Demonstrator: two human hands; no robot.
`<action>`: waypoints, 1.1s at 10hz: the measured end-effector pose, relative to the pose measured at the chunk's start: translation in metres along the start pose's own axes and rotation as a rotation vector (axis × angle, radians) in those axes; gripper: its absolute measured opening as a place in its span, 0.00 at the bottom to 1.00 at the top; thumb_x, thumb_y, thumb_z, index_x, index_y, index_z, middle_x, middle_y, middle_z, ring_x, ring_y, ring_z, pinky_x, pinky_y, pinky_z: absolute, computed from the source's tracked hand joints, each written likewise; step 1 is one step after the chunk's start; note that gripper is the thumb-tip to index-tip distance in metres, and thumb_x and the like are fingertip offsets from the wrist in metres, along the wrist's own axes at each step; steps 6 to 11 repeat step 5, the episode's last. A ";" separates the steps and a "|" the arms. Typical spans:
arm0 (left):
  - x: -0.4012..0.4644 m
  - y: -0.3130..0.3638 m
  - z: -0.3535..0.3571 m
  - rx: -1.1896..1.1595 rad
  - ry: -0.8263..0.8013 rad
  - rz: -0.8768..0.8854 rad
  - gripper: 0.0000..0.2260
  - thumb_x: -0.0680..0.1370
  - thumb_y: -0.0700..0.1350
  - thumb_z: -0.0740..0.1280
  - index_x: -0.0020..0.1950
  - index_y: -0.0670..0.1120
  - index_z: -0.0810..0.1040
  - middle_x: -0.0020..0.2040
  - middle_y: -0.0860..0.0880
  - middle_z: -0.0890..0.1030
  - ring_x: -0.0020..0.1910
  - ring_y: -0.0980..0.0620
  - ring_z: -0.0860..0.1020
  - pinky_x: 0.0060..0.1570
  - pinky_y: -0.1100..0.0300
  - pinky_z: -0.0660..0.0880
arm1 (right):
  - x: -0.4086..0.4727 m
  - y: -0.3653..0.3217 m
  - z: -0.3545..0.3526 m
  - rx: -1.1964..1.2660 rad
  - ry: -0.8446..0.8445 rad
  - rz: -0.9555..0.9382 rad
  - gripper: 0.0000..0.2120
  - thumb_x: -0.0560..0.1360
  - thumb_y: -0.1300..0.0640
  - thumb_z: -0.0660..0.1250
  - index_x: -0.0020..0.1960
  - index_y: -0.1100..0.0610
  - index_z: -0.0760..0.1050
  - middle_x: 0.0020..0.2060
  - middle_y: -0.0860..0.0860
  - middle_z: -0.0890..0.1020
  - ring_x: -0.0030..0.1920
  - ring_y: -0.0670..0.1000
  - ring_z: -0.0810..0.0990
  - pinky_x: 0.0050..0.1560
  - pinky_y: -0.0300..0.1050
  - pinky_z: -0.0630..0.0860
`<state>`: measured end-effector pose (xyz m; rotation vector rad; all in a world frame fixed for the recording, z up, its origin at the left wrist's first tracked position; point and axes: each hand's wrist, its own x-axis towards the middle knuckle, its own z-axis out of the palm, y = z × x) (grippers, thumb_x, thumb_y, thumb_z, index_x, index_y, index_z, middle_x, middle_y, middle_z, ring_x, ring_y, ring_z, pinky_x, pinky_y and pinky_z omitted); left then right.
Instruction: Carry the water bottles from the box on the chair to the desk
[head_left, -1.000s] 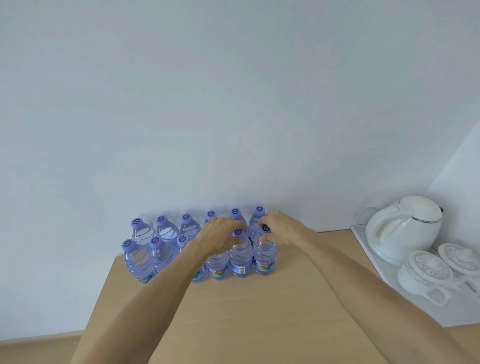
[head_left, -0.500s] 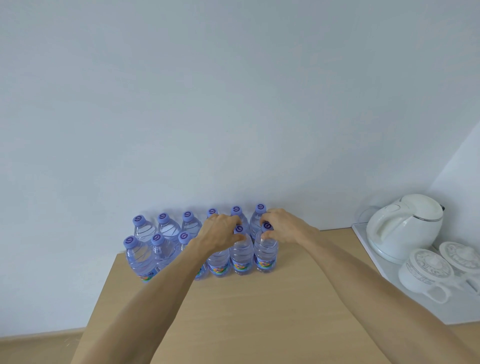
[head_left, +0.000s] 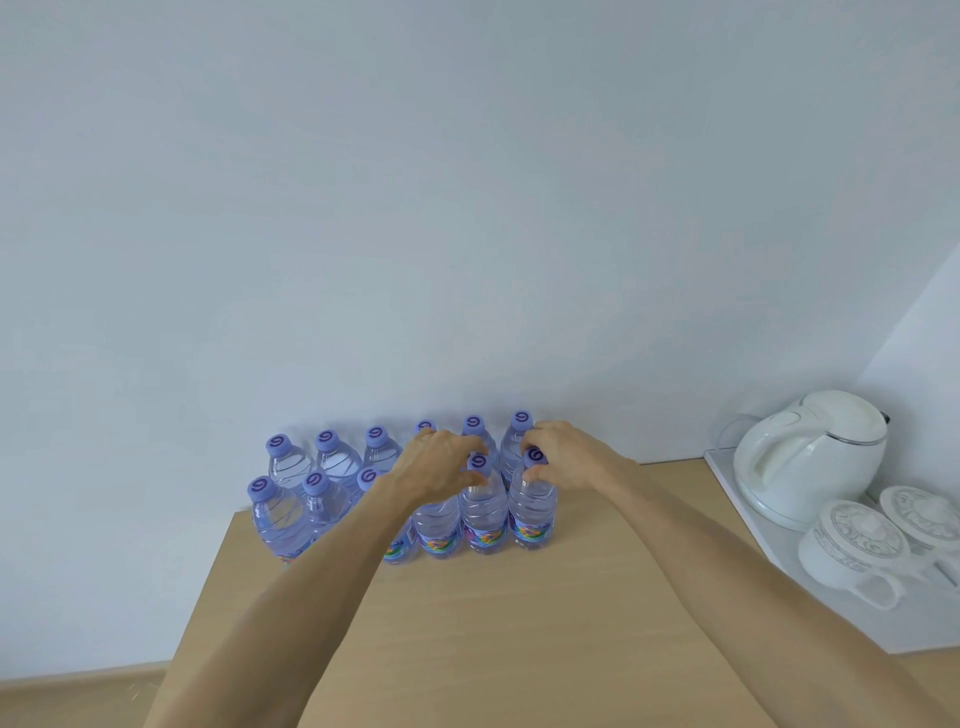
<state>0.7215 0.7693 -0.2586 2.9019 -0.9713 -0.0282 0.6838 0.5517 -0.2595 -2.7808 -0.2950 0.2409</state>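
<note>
Water bottles (head_left: 483, 514) upright, long axis vertical, caps up — clear plastic, purple caps, colourful labels, two rows on desk (head_left: 519, 623) against wall. Our left hand (head_left: 441, 465) and right hand (head_left: 563, 457) each pinch a front-row neck.

Two rows of upright water bottles (head_left: 332, 462) are seen on the desk (head_left: 498, 623) against the wall, front-right bottle necks being pinched by left hand (head_left: 441, 462) and right hand (head_left: 563, 454), kettle (head_left: 810, 457) at right.
</note>
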 end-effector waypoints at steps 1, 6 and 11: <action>0.000 0.002 0.002 -0.024 -0.013 -0.002 0.17 0.76 0.57 0.66 0.63 0.53 0.74 0.52 0.48 0.83 0.52 0.43 0.78 0.42 0.55 0.68 | 0.000 0.001 0.002 0.003 0.003 -0.004 0.16 0.74 0.50 0.70 0.58 0.57 0.75 0.49 0.48 0.71 0.50 0.53 0.75 0.50 0.51 0.75; -0.055 -0.025 -0.014 -0.409 0.222 -0.161 0.13 0.78 0.50 0.67 0.61 0.50 0.76 0.51 0.55 0.81 0.50 0.53 0.79 0.52 0.53 0.76 | -0.008 -0.006 0.001 -0.052 0.173 -0.067 0.21 0.76 0.45 0.65 0.65 0.52 0.70 0.59 0.49 0.73 0.59 0.53 0.70 0.55 0.47 0.70; -0.055 -0.025 -0.014 -0.409 0.222 -0.161 0.13 0.78 0.50 0.67 0.61 0.50 0.76 0.51 0.55 0.81 0.50 0.53 0.79 0.52 0.53 0.76 | -0.008 -0.006 0.001 -0.052 0.173 -0.067 0.21 0.76 0.45 0.65 0.65 0.52 0.70 0.59 0.49 0.73 0.59 0.53 0.70 0.55 0.47 0.70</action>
